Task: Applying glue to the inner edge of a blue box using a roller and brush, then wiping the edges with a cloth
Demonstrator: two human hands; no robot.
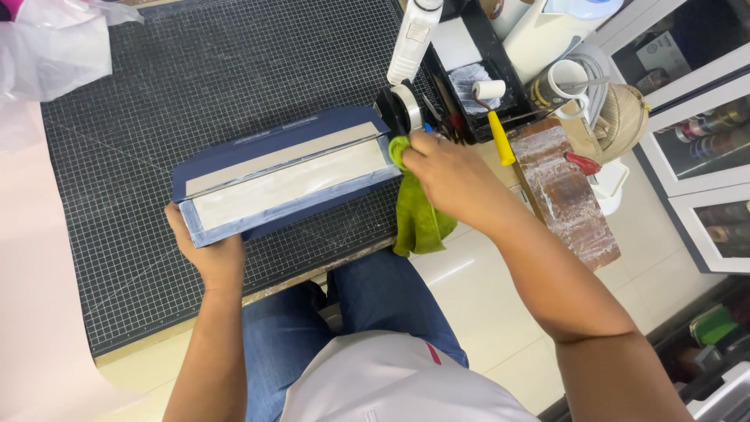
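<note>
Item: navy book block, pale spine side up, lying across the gridded cutting mat at the table's near edge.

Left hand: clasped around the book's near-left end, steadying it.

Right hand: closed on a green cloth, pressing it to the book's right end; the cloth hangs down past the table edge.

Surroundings: tape roll just behind the right hand; white bottle; black tray holding a small roller with a yellow handle; stained wooden board to the right; white plastic sheet at the mat's far-left corner.
</note>
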